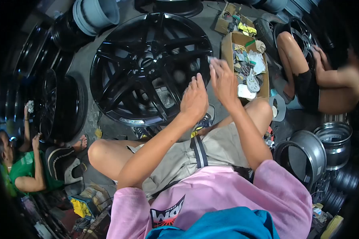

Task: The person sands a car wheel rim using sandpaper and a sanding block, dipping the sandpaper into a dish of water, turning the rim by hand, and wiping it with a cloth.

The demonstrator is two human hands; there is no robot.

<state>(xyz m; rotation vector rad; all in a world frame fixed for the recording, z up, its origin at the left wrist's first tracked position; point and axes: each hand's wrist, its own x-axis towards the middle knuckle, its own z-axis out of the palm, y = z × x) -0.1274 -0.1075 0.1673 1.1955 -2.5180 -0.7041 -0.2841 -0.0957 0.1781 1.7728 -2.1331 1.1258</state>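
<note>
- Across the head view, a black wheel [160, 65] lies face up, ahead of both hands and mostly to their left.
- Left hand [194, 99]: over the wheel's near right edge, fingers together and slightly bent; its palm is hidden, so I cannot tell whether it holds anything or touches the metal.
- Right hand [222, 77]: just beside the wheel's right edge, fingertips pinched on a small pale piece [210, 59], blurred.
- Wheel surface: smooth, glossy, with paired straight spokes, a round hub and a silver label [132, 121] on the near rim.
- Right of the wheel: a brown cardboard box [227, 55] with a perforated round disc [253, 83].
</note>
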